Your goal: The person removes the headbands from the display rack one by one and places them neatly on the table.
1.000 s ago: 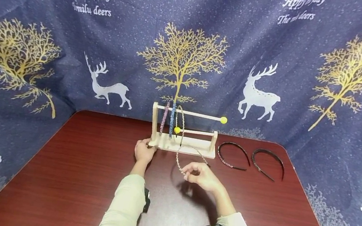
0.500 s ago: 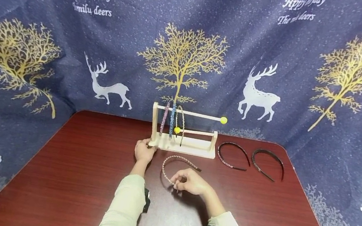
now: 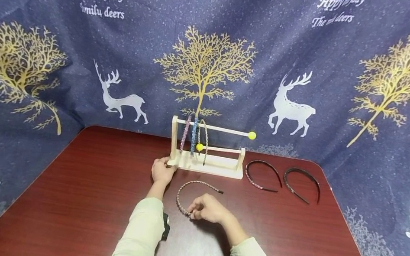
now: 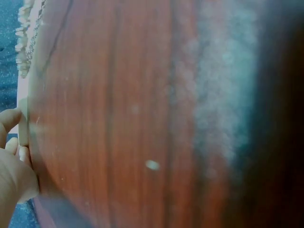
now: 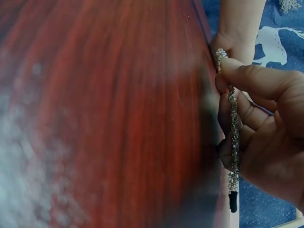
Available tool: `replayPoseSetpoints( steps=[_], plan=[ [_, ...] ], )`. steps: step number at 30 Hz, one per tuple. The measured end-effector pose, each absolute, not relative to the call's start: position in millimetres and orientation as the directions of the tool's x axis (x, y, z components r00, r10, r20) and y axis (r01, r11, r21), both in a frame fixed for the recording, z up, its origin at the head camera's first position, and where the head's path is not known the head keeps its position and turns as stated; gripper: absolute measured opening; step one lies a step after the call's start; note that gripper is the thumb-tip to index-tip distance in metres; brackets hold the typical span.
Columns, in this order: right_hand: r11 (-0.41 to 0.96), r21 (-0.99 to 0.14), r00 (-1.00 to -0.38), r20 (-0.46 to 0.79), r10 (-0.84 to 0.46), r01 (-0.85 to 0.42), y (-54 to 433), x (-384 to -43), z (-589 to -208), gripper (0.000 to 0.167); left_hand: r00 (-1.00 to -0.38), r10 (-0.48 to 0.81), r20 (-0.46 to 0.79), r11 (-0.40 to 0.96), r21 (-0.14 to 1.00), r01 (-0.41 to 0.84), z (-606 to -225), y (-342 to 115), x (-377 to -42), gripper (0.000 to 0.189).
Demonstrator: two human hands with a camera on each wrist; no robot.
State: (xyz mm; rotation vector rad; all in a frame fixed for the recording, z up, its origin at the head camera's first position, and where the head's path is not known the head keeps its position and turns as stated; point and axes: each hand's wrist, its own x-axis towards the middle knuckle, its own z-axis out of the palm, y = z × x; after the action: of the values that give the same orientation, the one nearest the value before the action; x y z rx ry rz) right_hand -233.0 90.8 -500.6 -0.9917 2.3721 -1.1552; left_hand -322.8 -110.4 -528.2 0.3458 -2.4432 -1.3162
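Behind everything, a dark blue cloth (image 3: pixel 143 62) fills the scene, white deer and golden trees printed across it. Below it comes the reddish-brown table (image 3: pixel 90 217), wood-grained, with a bright glare near the person. Two pale sleeves (image 3: pixel 140 237) reach in from the front edge.

Now the wooden stand (image 3: pixel 223 162), at the back: flat base, tall post left, short post right, a rod from each. And it's carrying three headbands on the upper rod! Pink-purple headband (image 3: pixel 185 136) nearest the tall post, glittery blue headband (image 3: pixel 193 137) just beside it, then a beige braided headband (image 3: pixel 206 139); the lower rod runs below.

Over to the left hand (image 3: pixel 162 172): it grips the base at the stand's left end, fingers bent about the corner. And here's the right hand (image 3: pixel 210 209), thumb and fingers pinching the beaded headband (image 3: pixel 179 194) close to one end! That band curves in front of the stand, over the table, its black far tip pointing right; whether it touches the tabletop, I can't tell.

Right of the stand lie a pink-flecked headband (image 3: pixel 247 170) and a dark headband (image 3: pixel 303 171), side by side. Smallest of all, yellow balls (image 3: pixel 252 135) cap both rods.
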Motion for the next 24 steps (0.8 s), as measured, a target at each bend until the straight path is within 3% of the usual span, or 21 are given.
replayPoseSetpoints(
  steps=[15, 24],
  plan=[
    [0.398, -0.861, -0.759, -0.021, -0.651, -0.317, 97.8, -237.2, -492.9, 0.021, -0.909, -0.370, 0.191, 0.541, 0.840, -0.044, -529.0, -111.4, -321.0, 0.044],
    [0.311, -0.876, -0.821, 0.149, -0.551, -0.367, 107.5, -243.7, -449.6, 0.037, -0.907, -0.374, 0.193, 0.527, 0.849, -0.037, -528.4, -111.2, -321.7, 0.042]
  ],
)
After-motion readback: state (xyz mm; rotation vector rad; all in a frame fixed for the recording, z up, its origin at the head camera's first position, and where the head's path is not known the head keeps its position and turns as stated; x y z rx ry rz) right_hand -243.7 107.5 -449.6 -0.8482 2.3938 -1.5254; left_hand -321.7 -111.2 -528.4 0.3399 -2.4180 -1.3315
